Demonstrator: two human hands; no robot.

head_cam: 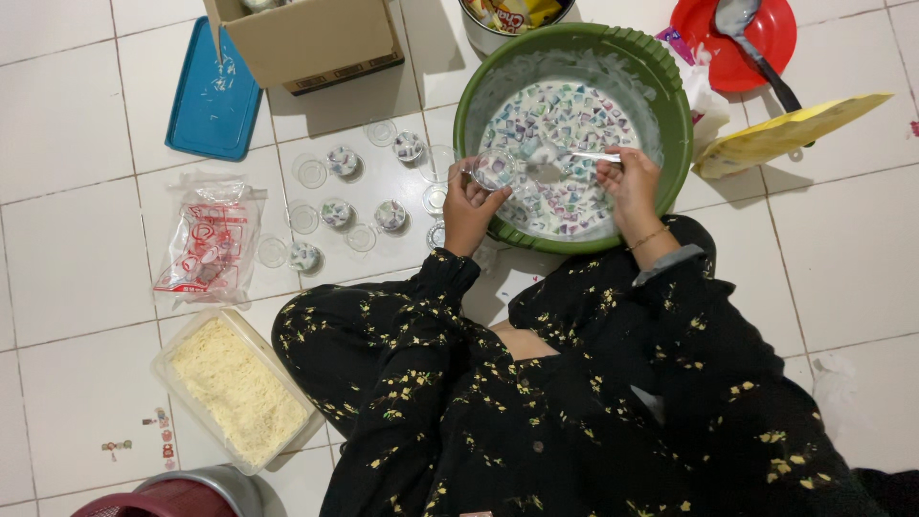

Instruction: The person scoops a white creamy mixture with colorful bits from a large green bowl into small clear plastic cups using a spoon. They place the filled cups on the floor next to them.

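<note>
Left hand (469, 206) grips small clear cup (494, 169), half-full w/ pastel cubes; right hand (630, 182) grips spoon (584, 156).

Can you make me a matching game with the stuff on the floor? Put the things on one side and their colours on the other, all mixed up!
Things:
1. big basin
2. flat lid
3. plate with the spoon
4. box

Colours:
A. red
B. brown
C. green
D. blue

Right pairs: 1-C, 2-D, 3-A, 4-B.

Extra clue: the left hand holds a small clear cup over the basin, and the right hand holds a spoon.
</note>
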